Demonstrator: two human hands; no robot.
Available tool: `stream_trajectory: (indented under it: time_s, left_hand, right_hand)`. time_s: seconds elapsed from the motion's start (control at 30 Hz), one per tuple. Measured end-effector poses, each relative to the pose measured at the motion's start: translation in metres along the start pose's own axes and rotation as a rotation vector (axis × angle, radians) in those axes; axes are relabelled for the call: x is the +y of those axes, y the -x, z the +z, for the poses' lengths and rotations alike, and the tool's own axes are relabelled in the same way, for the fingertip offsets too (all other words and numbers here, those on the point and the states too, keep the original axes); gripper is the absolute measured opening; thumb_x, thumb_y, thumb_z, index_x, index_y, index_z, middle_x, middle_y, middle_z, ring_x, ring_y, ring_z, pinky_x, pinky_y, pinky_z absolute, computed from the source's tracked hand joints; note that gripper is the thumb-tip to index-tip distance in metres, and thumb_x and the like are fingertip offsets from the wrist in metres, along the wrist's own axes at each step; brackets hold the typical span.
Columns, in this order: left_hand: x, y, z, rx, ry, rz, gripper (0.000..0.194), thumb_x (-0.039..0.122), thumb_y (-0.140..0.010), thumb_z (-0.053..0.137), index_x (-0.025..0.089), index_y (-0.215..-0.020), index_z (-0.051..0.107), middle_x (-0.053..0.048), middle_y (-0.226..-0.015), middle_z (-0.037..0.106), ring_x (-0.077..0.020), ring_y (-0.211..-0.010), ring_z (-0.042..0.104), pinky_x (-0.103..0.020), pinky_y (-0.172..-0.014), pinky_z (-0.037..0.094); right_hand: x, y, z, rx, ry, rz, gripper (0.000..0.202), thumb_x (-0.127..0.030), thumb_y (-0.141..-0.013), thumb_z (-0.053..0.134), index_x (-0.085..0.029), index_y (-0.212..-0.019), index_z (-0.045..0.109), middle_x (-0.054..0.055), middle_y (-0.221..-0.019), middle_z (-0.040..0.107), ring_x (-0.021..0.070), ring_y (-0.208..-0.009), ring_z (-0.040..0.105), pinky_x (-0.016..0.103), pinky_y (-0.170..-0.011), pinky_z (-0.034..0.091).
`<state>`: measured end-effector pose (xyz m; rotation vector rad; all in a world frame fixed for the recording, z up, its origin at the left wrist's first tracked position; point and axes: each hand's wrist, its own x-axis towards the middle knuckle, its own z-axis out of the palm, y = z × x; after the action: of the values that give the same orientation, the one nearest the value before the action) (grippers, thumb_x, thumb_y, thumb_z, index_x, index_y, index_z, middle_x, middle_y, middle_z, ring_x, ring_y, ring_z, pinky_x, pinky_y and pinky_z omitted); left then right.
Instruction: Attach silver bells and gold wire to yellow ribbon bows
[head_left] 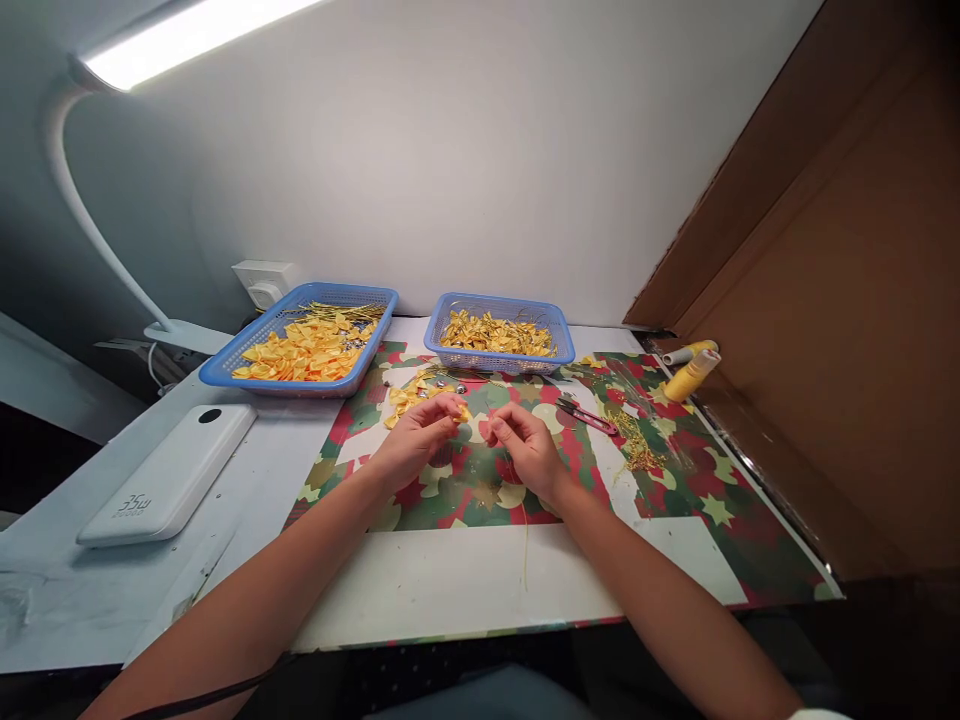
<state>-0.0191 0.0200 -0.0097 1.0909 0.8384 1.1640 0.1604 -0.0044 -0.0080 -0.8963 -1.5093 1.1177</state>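
Observation:
Pinched in my left hand (420,438) is a small yellow ribbon bow (464,412). My right hand (529,450) is closed at the fingertips, just right of the bow. A yellow thread (525,545) trails from below it over the white table edge; whether a needle is between the fingers is too small to make out. Behind my left hand lie loose yellow bows (403,398) and small silver bells (461,388). Thread snips (587,416) with a dark red handle rest to the right of my right hand.
Two blue baskets stand at the back: the left basket (300,388) holds yellow bows, the right basket (566,345) golden bows. Yellow thread spools (684,380) and a tangle of golden thread (636,442) are at right. A power bank (169,480) and lamp (97,225) are at left.

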Motion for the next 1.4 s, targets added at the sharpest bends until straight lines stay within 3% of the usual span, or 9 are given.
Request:
stream_trajectory:
  time_s: [0.07, 0.17, 0.3, 0.4, 0.63, 0.93, 1.13, 1.4]
  left_hand:
    - [-0.003, -0.001, -0.001, 0.016, -0.046, 0.046, 0.020, 0.030, -0.064, 0.078, 0.018, -0.069, 0.064, -0.001, -0.083, 0.060, -0.0112, -0.074, 0.054, -0.021, -0.064, 0.044]
    - [-0.005, 0.000, -0.001, 0.001, -0.084, -0.004, 0.018, 0.031, -0.068, 0.074, 0.018, -0.074, 0.063, 0.002, -0.076, 0.059, -0.0084, -0.061, 0.053, -0.020, -0.058, 0.044]
    - [-0.004, 0.001, -0.001, 0.005, -0.046, -0.050, 0.018, 0.031, -0.068, 0.073, 0.017, -0.071, 0.063, 0.001, -0.074, 0.063, -0.0128, -0.064, 0.061, -0.027, -0.065, 0.051]
    - [-0.004, 0.001, 0.000, 0.013, -0.044, -0.024, 0.020, 0.031, -0.067, 0.076, 0.016, -0.071, 0.064, 0.000, -0.071, 0.065, -0.0121, -0.065, 0.061, -0.026, -0.067, 0.051]
    - [-0.002, 0.002, 0.001, -0.097, 0.038, -0.105, 0.045, 0.026, -0.065, 0.083, 0.020, -0.107, 0.068, -0.001, -0.081, 0.070, -0.0095, -0.070, 0.061, -0.020, -0.067, 0.050]
    - [0.004, 0.006, 0.002, -0.194, 0.216, -0.236, 0.042, 0.021, -0.062, 0.083, 0.021, -0.103, 0.073, -0.005, -0.094, 0.071, -0.0070, -0.063, 0.058, -0.018, -0.061, 0.051]
    - [0.005, 0.006, 0.004, -0.147, 0.300, -0.297, 0.033, 0.016, -0.061, 0.082, 0.018, -0.093, 0.074, -0.006, -0.094, 0.072, -0.0052, -0.060, 0.057, -0.016, -0.061, 0.052]
    - [0.004, 0.007, 0.002, -0.171, 0.333, -0.289, 0.035, 0.012, -0.063, 0.078, 0.019, -0.097, 0.074, -0.005, -0.088, 0.070, -0.0062, -0.062, 0.055, -0.017, -0.059, 0.049]
  right_hand:
    - [0.003, 0.000, 0.003, 0.003, -0.026, 0.015, 0.030, -0.046, -0.088, 0.051, -0.021, -0.073, 0.052, -0.001, -0.068, 0.056, 0.0132, -0.067, 0.053, 0.028, -0.067, 0.045]
    - [0.007, 0.000, 0.005, 0.011, -0.037, 0.026, 0.029, -0.046, -0.088, 0.051, -0.021, -0.072, 0.052, -0.001, -0.068, 0.056, 0.0128, -0.066, 0.053, 0.027, -0.066, 0.044]
    - [0.008, 0.000, 0.003, 0.036, -0.025, 0.039, 0.026, -0.042, -0.088, 0.050, -0.021, -0.072, 0.052, -0.002, -0.067, 0.055, 0.0125, -0.065, 0.052, 0.026, -0.066, 0.043]
    - [0.008, 0.000, 0.002, 0.020, 0.053, 0.017, 0.024, -0.038, -0.090, 0.048, -0.021, -0.073, 0.051, -0.002, -0.067, 0.054, 0.0126, -0.065, 0.050, 0.026, -0.064, 0.041]
    - [0.004, 0.001, -0.002, -0.091, 0.362, -0.111, 0.021, -0.029, -0.093, 0.042, -0.021, -0.074, 0.050, -0.003, -0.066, 0.048, 0.0125, -0.062, 0.044, 0.026, -0.063, 0.036]
    - [0.001, 0.003, -0.003, -0.132, 0.439, -0.178, 0.020, -0.026, -0.092, 0.041, -0.022, -0.073, 0.046, -0.001, -0.067, 0.049, 0.0146, -0.063, 0.043, 0.027, -0.064, 0.036]
    - [0.000, 0.003, -0.003, -0.138, 0.435, -0.196, 0.020, -0.024, -0.091, 0.041, -0.022, -0.072, 0.044, -0.001, -0.068, 0.048, 0.0144, -0.063, 0.043, 0.028, -0.065, 0.037]
    - [0.000, 0.004, -0.003, -0.141, 0.433, -0.200, 0.021, -0.022, -0.090, 0.042, -0.022, -0.070, 0.044, -0.001, -0.067, 0.047, 0.0137, -0.063, 0.042, 0.027, -0.062, 0.037]
